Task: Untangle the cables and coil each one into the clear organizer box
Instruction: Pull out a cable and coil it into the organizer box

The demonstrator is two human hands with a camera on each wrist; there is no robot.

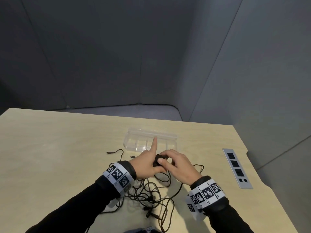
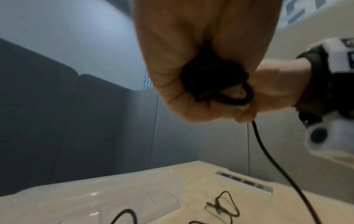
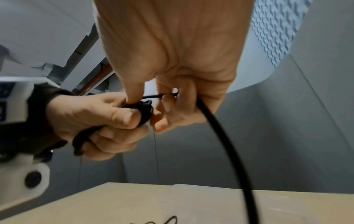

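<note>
A small black coil of cable (image 1: 157, 161) sits right between the two hands, raised a little above the table (image 1: 50, 148). The left hand (image 1: 146, 163) has it: thumb on top and curled lower fingers clamp the bundle, while the index finger (image 1: 154, 143) sticks straight out, pointing toward the box. From the right wrist view the left thumb (image 3: 122, 115) presses flat on the coil (image 3: 144, 112).

The right hand (image 1: 178, 165) comes in from the other side, its fingers curled and pinching the same cable's loose strand (image 3: 216, 124) just where it leaves the coil. That strand drops away below the fingers toward the table. In the left wrist view a loop of cable (image 2: 226, 97) shows between both sets of fingers, with the strand (image 2: 268, 154) hanging beneath them.

Beyond the fingertips, just past the pointing index finger, lies the clear organizer box (image 1: 134, 142), open, with dividers showing; nothing can be made out in its compartments. Below and behind the wrists sprawls the tangle of black cables (image 1: 151, 195), with one connector end (image 1: 110, 152) lying out to the left of the left hand's fingers. Off to the right of the right hand, well apart, a grey socket strip (image 1: 237, 169) is set into the table. Both wrists wear marker bands (image 1: 118, 175) over black sleeves.
</note>
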